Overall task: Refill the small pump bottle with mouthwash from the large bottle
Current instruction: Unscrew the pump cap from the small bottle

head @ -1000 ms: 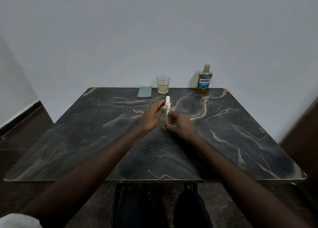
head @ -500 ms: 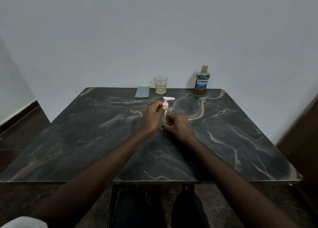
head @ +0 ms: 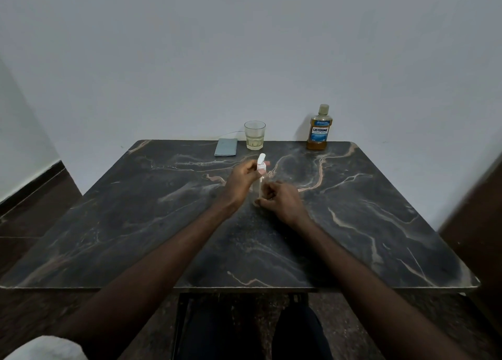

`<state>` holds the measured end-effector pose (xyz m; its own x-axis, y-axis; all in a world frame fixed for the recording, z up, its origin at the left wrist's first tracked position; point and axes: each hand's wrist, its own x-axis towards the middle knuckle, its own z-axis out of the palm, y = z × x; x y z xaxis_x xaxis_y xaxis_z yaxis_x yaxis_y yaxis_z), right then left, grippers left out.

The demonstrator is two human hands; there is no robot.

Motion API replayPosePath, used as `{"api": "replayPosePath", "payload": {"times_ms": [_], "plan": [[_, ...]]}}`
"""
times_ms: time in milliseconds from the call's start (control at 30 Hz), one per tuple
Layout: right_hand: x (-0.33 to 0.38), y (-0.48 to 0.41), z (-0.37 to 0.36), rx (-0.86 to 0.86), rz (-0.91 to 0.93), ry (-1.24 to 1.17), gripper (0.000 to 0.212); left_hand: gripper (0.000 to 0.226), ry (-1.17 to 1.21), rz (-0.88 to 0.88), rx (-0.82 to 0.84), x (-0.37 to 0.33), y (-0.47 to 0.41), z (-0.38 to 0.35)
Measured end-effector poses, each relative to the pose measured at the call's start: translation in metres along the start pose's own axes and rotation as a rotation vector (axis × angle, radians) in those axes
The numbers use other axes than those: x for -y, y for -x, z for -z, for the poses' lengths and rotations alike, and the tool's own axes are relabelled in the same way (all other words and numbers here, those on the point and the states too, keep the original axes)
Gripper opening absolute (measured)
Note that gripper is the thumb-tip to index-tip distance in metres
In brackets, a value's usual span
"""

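table (head: 130, 224): dark marbled top with pale veins, filling the middle of the frame, its far edge against a plain wall.

pump bottle (head: 258, 187): small, clear, upright on the table at frame centre, between the two hands. its white pump head (head: 261, 160) sits on top, nozzle pointing up and slightly left.

left hand (head: 240, 181): just left of centre, fingers curled, thumb and fingertips pinching the collar under the pump head.

right hand (head: 281, 199): just right of centre, resting on the table, fingers curled round the lower body of the pump bottle near its base.

large bottle (head: 319, 128): upper right of centre, upright at the table's far edge, cap on, amber liquid, blue label. well apart from the hands.

glass (head: 254, 135): upper centre, at the far edge, upright, a little pale liquid in the bottom.

flat case (head: 226, 147): grey-blue, lying just left of the glass, a thin cable running from it.
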<state>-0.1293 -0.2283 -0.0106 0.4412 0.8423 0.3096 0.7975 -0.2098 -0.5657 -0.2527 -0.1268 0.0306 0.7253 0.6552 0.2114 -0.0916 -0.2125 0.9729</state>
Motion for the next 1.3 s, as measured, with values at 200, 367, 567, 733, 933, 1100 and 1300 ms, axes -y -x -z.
{"api": "replayPosePath", "payload": {"times_ms": [200,367,567,733,933,1100,1300], "plan": [[-0.001,0.0,-0.001,-0.009,-0.027,-0.031,0.028,0.032,-0.039,-0.089,-0.393,-0.034,-0.013,-0.004],[0.001,0.0,0.0,-0.006,-0.018,-0.055,0.037,0.022,-0.249,-0.176,-0.586,-0.096,-0.046,0.024],[0.002,0.003,0.0,-0.007,-0.015,-0.064,0.035,0.05,-0.625,0.239,-0.391,-0.065,-0.074,0.061],[0.004,0.004,0.002,-0.004,-0.006,-0.054,0.036,0.055,-0.874,0.358,-0.183,0.007,-0.058,0.047],[0.002,0.004,0.0,-0.018,0.006,-0.047,0.045,0.056,-0.919,0.393,-0.286,0.04,-0.054,0.046],[0.003,0.006,-0.001,-0.023,0.0,-0.05,0.045,0.054,-0.975,0.363,-0.269,0.052,-0.058,0.047],[0.007,0.007,-0.002,-0.016,-0.021,-0.009,0.059,0.058,-0.869,0.321,-0.323,0.038,-0.043,0.043]]}}
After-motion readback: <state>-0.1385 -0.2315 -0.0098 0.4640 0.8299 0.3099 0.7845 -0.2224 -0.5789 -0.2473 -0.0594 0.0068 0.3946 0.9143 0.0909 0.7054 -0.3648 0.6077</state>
